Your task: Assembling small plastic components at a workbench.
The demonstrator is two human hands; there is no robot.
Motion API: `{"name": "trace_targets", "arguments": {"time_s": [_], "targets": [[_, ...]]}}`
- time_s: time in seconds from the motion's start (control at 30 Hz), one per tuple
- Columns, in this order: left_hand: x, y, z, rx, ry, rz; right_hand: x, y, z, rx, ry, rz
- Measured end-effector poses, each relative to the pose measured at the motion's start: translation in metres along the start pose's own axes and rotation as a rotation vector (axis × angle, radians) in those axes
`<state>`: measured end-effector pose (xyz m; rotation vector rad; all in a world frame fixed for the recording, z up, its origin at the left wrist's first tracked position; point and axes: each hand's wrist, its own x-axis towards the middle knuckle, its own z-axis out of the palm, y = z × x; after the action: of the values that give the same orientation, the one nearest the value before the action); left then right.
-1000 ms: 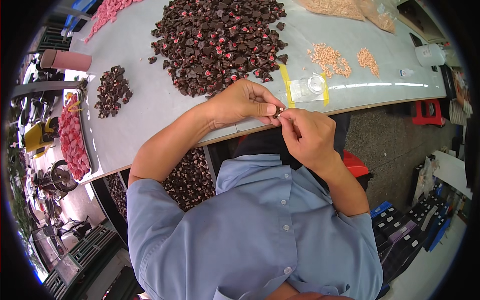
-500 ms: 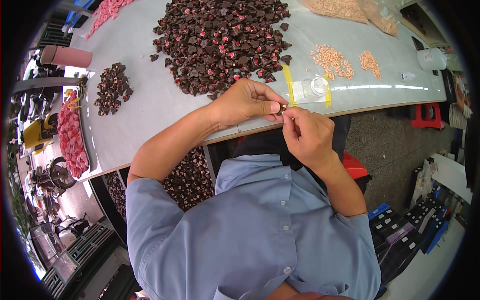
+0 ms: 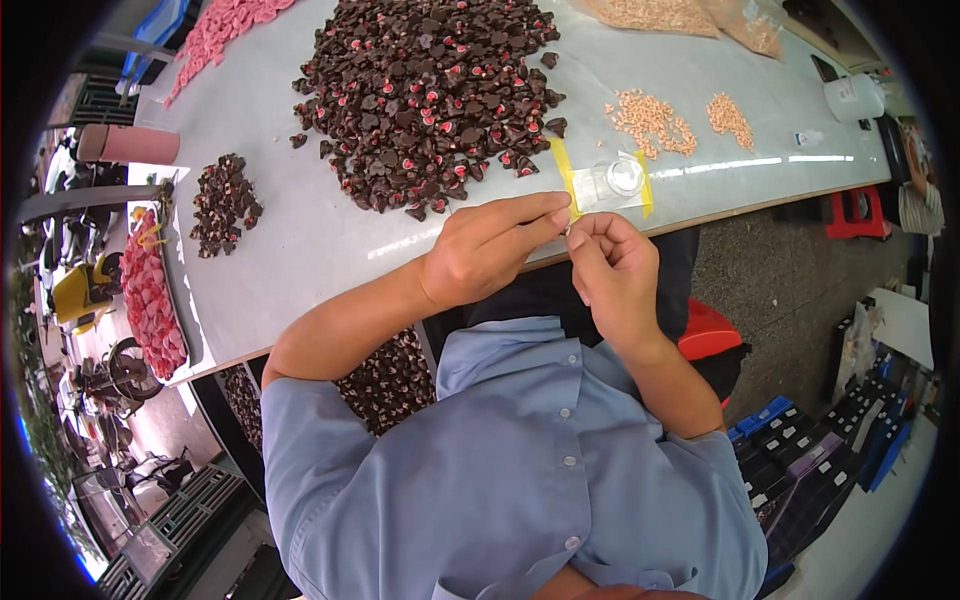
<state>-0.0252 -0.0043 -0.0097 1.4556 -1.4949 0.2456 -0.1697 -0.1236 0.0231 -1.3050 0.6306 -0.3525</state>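
My left hand (image 3: 492, 250) and my right hand (image 3: 618, 272) meet fingertip to fingertip over the table's near edge. Thumb and fingers of the left one are pinched together on a small dark brown piece, now almost wholly covered by them. A tiny pale speck shows where the fingertips meet. The right hand's thumb and forefinger pinch there too; what they hold is too small to make out. Just beyond them a small clear round dish (image 3: 625, 178) stands on a white patch framed with yellow tape (image 3: 562, 163). A large heap of dark brown pieces with red-and-white spots (image 3: 430, 100) lies beyond my left hand.
Two small heaps of pale bits (image 3: 650, 122) lie right of the big heap, below bags of pale bits (image 3: 655, 14). Leftward are a smaller dark pile (image 3: 225, 205), a pink tumbler (image 3: 135, 145) and a tray of pink-red pieces (image 3: 150, 300). Dark pieces (image 3: 390, 380) fill containers below the table.
My left hand has turned, its back now upward and its fingers straighter, covering the dark piece that showed before. The right hand stays close to it. The whole view has shifted slightly.
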Motion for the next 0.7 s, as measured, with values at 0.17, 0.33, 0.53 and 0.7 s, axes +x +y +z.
{"name": "trace_targets", "arguments": {"time_s": [0.17, 0.33, 0.53, 0.7], "targets": [[0.004, 0.001, 0.0, -0.176, -0.009, -0.243, -0.007, -0.011, -0.014, 0.119, -0.074, 0.052], [0.005, 0.001, -0.003, -0.867, -0.014, -0.953, 0.009, -0.014, -0.066, -0.512, 0.145, -0.361], [0.009, -0.007, -0.003, -0.958, -0.073, -1.051, 0.071, -0.02, -0.161, -1.115, 0.382, -0.435], [0.008, -0.007, -0.004, -0.941, -0.164, -1.089, 0.082, -0.024, -0.176, -1.351, 0.368, -0.368]]}}
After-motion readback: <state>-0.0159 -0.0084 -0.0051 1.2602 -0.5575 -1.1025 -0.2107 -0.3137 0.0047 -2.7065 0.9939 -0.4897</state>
